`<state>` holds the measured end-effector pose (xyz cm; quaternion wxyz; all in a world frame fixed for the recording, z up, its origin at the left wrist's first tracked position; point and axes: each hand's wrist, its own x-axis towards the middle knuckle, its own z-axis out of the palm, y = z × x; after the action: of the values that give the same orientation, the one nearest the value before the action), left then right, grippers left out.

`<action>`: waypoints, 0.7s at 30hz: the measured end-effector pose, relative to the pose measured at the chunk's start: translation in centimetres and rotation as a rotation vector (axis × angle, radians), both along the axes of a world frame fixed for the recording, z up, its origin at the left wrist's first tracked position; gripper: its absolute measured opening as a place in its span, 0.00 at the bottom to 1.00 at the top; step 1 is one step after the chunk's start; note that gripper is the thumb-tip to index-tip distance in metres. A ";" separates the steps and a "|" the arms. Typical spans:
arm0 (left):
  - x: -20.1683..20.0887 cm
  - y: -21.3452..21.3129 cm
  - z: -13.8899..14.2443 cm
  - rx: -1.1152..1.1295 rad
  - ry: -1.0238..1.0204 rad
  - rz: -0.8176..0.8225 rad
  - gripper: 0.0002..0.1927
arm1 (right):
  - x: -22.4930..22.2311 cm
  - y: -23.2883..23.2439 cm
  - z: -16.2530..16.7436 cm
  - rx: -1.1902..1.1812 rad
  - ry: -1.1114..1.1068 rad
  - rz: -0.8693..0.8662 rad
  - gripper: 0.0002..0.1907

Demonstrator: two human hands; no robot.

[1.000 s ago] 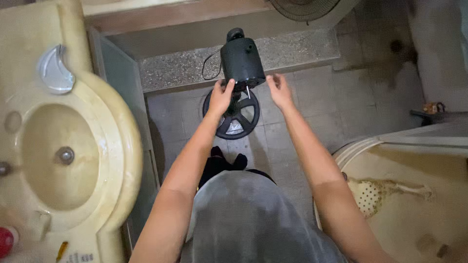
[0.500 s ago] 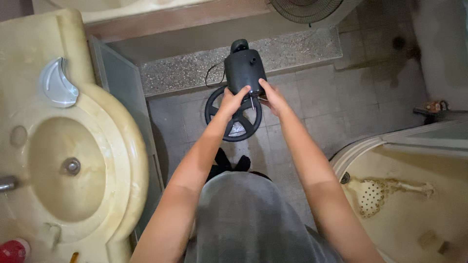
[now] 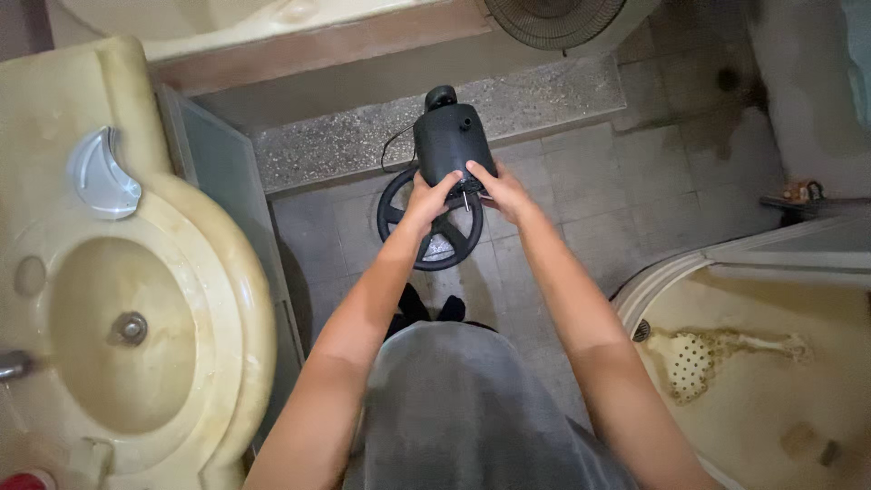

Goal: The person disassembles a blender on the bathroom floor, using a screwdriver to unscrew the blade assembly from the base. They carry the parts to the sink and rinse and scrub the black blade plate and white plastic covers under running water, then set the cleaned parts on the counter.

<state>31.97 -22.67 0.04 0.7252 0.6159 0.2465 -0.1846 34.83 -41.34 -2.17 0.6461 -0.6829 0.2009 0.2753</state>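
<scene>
Hands both on black motor housing (image 3: 451,141) of the floor machine: your left hand (image 3: 426,201) grips its near edge, right hand (image 3: 501,192) clasps beside it. Round black base (image 3: 430,227) sits below on tile floor (image 3: 590,191), btwn sink (image 3: 118,318) & shower tray (image 3: 753,363).

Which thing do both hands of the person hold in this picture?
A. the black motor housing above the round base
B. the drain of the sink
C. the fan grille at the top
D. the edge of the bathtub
A: the left hand and the right hand both grip the black motor housing, which stands over the round base on the tiled floor.
</scene>
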 end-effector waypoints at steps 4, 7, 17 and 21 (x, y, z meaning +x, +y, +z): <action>-0.9 0.1 0.4 0.045 0.041 -0.036 0.58 | -0.8 0.2 -0.6 -0.020 -0.134 -0.050 0.48; -1.6 -0.5 -0.4 0.108 -0.092 0.014 0.63 | -1.5 0.2 -0.9 -0.045 -0.255 -0.057 0.48; -3.9 -0.7 -3.6 0.170 -0.285 0.050 0.69 | -4.3 -0.3 -2.2 -0.181 -0.335 -0.050 0.53; -5.3 -0.7 -3.4 0.246 -0.394 0.038 0.67 | -5.7 -0.6 -3.0 -0.221 -0.358 -0.042 0.49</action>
<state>26.68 -23.35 -3.36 0.6819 0.7191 0.1324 -0.0158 29.10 -41.96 -5.16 0.5981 -0.7834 0.1260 0.1125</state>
